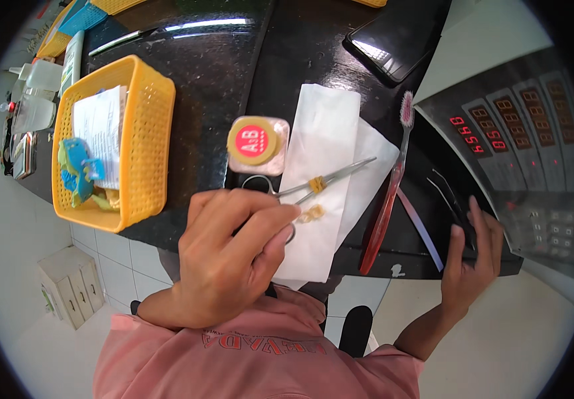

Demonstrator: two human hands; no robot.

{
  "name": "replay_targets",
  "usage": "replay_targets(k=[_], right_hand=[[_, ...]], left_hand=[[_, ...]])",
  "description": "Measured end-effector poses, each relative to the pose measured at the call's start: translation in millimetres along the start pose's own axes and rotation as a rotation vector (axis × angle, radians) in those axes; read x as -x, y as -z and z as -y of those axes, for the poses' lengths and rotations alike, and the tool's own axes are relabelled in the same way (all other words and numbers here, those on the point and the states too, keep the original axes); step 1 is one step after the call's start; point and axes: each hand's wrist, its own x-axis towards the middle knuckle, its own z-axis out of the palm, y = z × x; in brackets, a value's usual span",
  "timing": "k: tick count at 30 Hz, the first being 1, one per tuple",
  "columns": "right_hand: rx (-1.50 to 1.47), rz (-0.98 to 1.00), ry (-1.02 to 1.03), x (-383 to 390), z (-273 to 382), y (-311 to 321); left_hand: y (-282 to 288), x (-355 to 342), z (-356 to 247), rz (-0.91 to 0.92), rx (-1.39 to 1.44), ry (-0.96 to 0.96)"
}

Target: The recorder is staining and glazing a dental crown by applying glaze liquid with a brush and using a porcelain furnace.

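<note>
Near the middle, my left hand [227,253] is closed with its fingertips at the ring handles of metal ring-handled forceps [340,172]. Their tip points to the far right over a folded white tissue [327,120]. A small yellow-brown piece [316,185] sits around their shanks. Just below it, small translucent yellowish pieces [312,213] lie on the tissue, close to my fingertips. My right hand [476,256] is at the table's right edge, thumb and fingers apart on either side of the rear end of dark tweezers [456,209]. Whether it touches them I cannot tell.
A red-handled toothbrush [387,206] and a pale strip [420,229] lie right of the tissue. A lidded square jar [258,146] stands behind my left hand. A yellow basket [147,146] is at left, a phone [393,46] at far right, a digital-display device [513,146] at right.
</note>
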Motion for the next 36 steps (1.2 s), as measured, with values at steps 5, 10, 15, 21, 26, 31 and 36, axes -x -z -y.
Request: replay_targets(k=[5,10,15,21,26,31,36], right_hand=[[-0.256,0.072,0.027,17.5,8.1,9.6],[-0.382,0.155,0.077,-4.3,60.4,-23.0],[-0.281,0.231,0.011,-18.2,80.0,-26.7],[-0.324,0.244,-0.085,-15.7,83.4,-6.4],[-0.402,0.15,-0.097,8.9,59.5,7.5],[-0.456,0.297,-0.05,12.8,55.7,8.8],[-0.438,0.274,0.066,15.3,54.1,-3.2]], left_hand=[[-0.1,1.7,0.2,0.008,-0.005,0.019],[-2.9,1.8,0.7,-0.051,0.027,0.031],[-6.5,3.7,2.7,-0.077,0.009,-0.035],[-12.1,6.0,3.1,-0.07,-0.062,-0.031],[-18.4,1.5,-7.4,-0.061,-0.118,0.007],[-24.6,0.5,-7.5,-0.107,-0.185,0.039],[-30.5,2.9,-0.4,-0.17,-0.202,-0.041]])
